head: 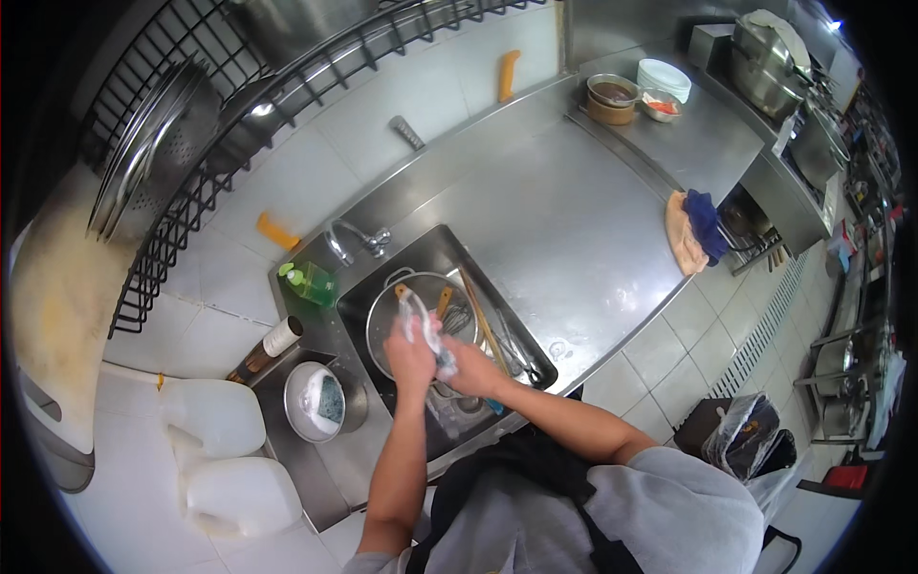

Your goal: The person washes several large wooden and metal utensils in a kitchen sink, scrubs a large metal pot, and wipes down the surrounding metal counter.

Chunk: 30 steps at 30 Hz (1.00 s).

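Note:
Over the sink (452, 247), my left hand (410, 357) and my right hand (466, 367) are close together. Both grip a blurred whitish item (429, 326), perhaps a wet cloth; its exact kind cannot be made out. Below them a large round metal pot (374, 316) sits in the basin. Inside it are a wire whisk (457, 317) and orange-brown handles (445, 295). A long wooden stick (479, 305) leans across the pot's right side, with metal utensils (513, 344) beside it. My hands hide part of the pot.
A chrome faucet (341, 244) and a green soap pump bottle (312, 283) stand behind the sink. Left of it, a metal bowl (294, 402) holds a foamy scouring pad (330, 399). Cloths (687, 233) hang over the right edge of the steel counter (559, 208). A black wire rack (237, 154) overhangs the left.

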Tool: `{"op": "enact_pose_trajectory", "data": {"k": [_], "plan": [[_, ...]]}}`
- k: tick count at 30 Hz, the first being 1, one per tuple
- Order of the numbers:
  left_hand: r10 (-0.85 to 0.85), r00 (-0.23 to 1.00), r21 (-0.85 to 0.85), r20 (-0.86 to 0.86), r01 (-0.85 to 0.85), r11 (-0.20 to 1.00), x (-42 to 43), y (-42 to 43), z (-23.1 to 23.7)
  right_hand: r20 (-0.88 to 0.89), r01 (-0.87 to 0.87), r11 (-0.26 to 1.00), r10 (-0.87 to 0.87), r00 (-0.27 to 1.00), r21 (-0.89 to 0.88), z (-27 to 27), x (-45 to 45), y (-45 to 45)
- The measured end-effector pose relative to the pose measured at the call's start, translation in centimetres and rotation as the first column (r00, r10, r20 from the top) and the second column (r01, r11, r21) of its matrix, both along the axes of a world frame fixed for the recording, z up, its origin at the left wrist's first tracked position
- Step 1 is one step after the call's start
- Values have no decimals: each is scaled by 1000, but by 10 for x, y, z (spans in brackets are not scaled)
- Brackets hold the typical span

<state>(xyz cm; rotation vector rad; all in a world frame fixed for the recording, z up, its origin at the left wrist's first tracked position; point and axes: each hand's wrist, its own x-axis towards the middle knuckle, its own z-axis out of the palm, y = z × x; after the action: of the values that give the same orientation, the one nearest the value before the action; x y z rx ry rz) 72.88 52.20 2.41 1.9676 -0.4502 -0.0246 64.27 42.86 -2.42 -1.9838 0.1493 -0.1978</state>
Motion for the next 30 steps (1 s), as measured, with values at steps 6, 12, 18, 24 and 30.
{"op": "enact_pose_trajectory", "data": {"k": [6,12,18,24,30], "plan": [[159,978,-369,-138,-200,908,67,-17,61,-176,-88,996,88,980,10,-45,-53,-58],[187,977,-189,-99,-203,961,69,-66,-4,-247,-19,993,48,968,119,-20,-78,-114],[210,977,426,-34,-176,887,21,-147,-144,-283,53,960,27,959,274,4,-101,-167],[395,887,450,-238,-259,854,18,-166,-223,-286,214,696,-14,958,685,-12,-133,-209],[277,582,270,-765,-101,957,22,-160,-245,-311,269,468,13,950,842,-18,-133,-226]]}}
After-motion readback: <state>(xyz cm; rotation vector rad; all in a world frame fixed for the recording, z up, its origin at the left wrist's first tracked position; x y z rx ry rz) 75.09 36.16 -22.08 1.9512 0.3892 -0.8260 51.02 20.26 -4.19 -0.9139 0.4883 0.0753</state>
